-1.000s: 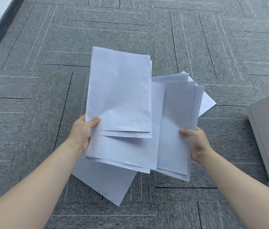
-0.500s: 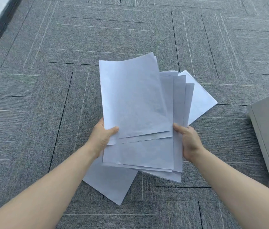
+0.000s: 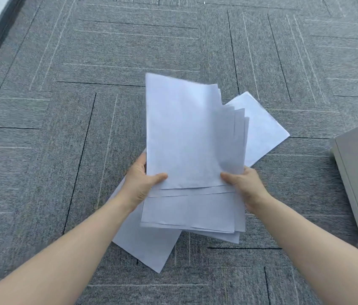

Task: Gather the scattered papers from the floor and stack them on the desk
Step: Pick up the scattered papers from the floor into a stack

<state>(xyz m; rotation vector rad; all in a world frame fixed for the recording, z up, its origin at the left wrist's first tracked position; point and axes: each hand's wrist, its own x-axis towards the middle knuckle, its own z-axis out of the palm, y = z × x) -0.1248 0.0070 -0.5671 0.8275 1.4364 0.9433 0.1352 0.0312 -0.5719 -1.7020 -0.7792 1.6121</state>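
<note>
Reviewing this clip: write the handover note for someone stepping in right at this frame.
Left hand: shut on the stack of papers, thumb on top.
Right hand: shut on the same stack's right edge.
Stack is held above the carpet, edges uneven.
Two sheets appear left on the floor: one beyond the stack, one under the left wrist.
Left: collect both, square up, put all on the desk.

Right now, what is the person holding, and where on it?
A loose stack of white papers, gripped near its lower end: left hand on the left edge, right hand on the right edge.
</note>
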